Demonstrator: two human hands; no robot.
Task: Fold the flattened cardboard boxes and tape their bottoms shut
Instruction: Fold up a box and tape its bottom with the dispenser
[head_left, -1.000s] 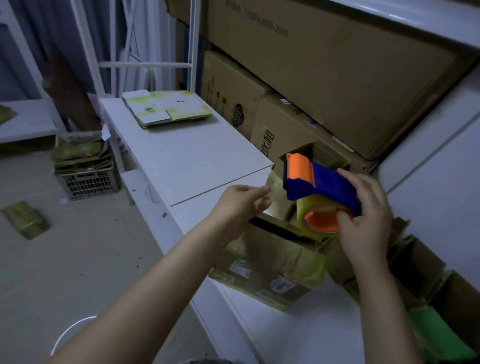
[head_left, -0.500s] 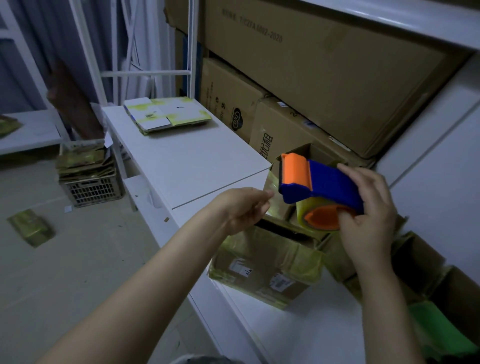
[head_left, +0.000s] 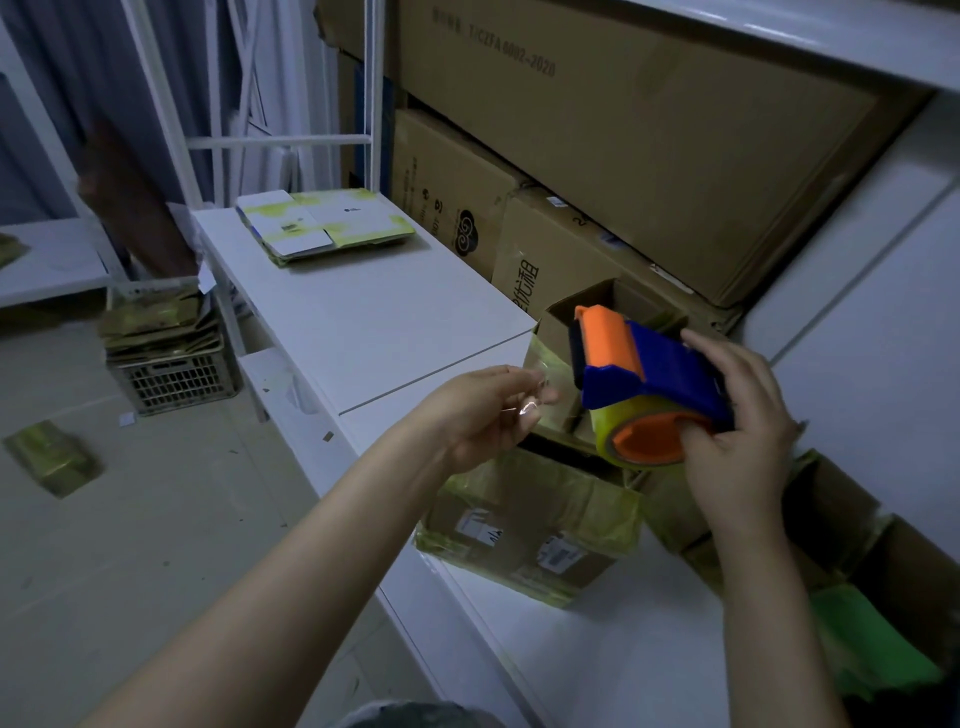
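right hand (head_left: 737, 436) grips the light, rigid tape dispenser (head_left: 649, 374) above the cardboard box (head_left: 530, 519) on the near worktop (head_left: 597, 675); left hand (head_left: 483, 415) pinches the flimsy, sticky tape end (head_left: 527, 410), probably best held at its corner.

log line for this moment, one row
stage: tape prep | left hand: pinches tape end | right hand: grips tape dispenser | cardboard box: on table below both hands

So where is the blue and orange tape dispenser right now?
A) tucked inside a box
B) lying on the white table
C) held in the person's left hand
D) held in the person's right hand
D: the right hand grips the tape dispenser, holding it in the air above the cardboard box.
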